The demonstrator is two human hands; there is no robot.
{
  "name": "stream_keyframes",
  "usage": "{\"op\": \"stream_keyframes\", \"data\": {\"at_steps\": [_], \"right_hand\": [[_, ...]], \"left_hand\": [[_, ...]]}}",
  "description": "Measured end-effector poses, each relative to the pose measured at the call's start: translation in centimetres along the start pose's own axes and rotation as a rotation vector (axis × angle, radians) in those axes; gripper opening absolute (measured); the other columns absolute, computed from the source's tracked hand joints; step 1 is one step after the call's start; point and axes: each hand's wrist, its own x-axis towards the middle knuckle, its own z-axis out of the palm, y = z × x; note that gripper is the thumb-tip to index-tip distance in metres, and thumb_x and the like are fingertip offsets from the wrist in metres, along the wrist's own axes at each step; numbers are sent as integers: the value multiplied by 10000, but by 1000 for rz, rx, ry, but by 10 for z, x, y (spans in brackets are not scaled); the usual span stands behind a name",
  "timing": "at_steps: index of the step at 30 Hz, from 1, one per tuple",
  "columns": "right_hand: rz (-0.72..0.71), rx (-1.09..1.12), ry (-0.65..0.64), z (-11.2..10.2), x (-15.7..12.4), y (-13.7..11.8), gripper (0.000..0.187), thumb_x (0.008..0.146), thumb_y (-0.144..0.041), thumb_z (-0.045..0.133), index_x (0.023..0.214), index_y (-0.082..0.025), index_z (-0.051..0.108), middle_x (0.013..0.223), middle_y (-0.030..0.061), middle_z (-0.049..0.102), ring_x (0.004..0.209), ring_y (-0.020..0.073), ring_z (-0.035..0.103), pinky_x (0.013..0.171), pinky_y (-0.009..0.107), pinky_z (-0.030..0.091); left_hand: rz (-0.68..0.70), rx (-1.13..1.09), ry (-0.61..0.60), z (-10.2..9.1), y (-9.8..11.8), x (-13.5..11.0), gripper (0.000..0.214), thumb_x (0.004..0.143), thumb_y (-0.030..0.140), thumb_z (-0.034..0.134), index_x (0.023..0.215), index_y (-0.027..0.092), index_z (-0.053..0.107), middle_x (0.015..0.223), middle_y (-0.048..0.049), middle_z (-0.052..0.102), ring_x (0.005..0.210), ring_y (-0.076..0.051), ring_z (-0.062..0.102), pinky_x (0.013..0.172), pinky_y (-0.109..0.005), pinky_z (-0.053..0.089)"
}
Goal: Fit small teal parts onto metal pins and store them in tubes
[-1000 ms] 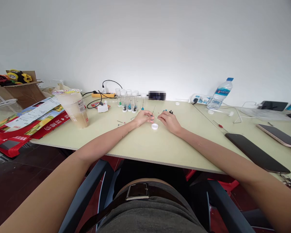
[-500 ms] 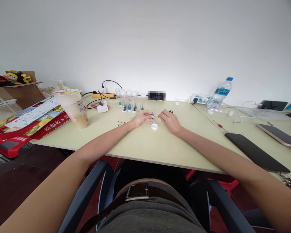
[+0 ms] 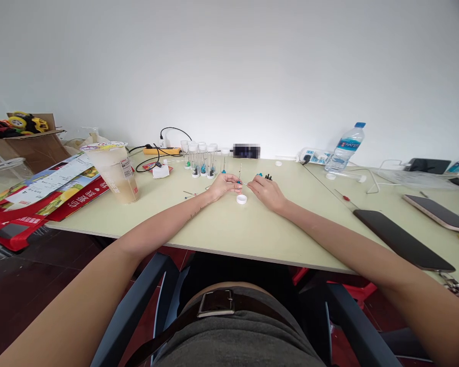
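My left hand is closed in a pinch on a small blue piece with a thin metal shaft standing up from it. The fingers of my right hand pinch a thin, pale rod whose tip is at or very near the blue piece; its far end is hidden in the fingers. Just below the fingertips, a round white cap lies on the table. Behind my right hand are several small black pieces and a blue piece. A few thin pins lie left of my left wrist.
Several clear tubes with white caps stand at the back, holding small coloured pieces. A drink cup is at left, a water bottle leans at right. A dark phone lies near my right forearm; a power strip sits by the wall.
My right hand has shifted slightly, and a blue piece behind it now shows. The shaft in my left hand looks more upright. The whole view has drifted a little.
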Motion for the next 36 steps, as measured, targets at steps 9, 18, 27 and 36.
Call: {"op": "stream_keyframes", "data": {"at_steps": [9, 18, 27, 36], "right_hand": [[209, 496, 26, -8, 6, -7, 288, 899, -309, 391, 848, -175, 640, 777, 58, 571, 614, 134, 536, 608, 274, 394], [748, 1286, -153, -11, 18, -10, 222, 708, -345, 656, 673, -129, 621, 590, 24, 569, 469, 75, 451, 447, 225, 377], [746, 1373, -128, -16, 21, -9, 263, 692, -327, 680, 866, -136, 630, 702, 43, 634, 541, 77, 507, 539, 222, 446], [403, 878, -96, -19, 16, -11, 240, 853, -275, 403, 851, -172, 619, 689, 23, 629, 512, 97, 534, 542, 253, 448]], "left_hand": [[64, 23, 15, 0, 2, -1, 322, 562, 275, 766, 790, 87, 640, 812, -60, 634, 662, -129, 614, 760, -390, 523], [140, 67, 26, 5, 6, -2, 325, 567, 300, 759, 776, 85, 634, 826, -58, 628, 690, -143, 619, 760, -384, 525], [101, 25, 81, 5, 8, -3, 326, 602, 341, 730, 782, 84, 641, 751, -44, 610, 672, -130, 588, 748, -363, 505], [49, 14, 54, 3, 5, -1, 347, 581, 326, 749, 795, 84, 623, 768, -48, 614, 675, -117, 577, 742, -344, 490]]}}
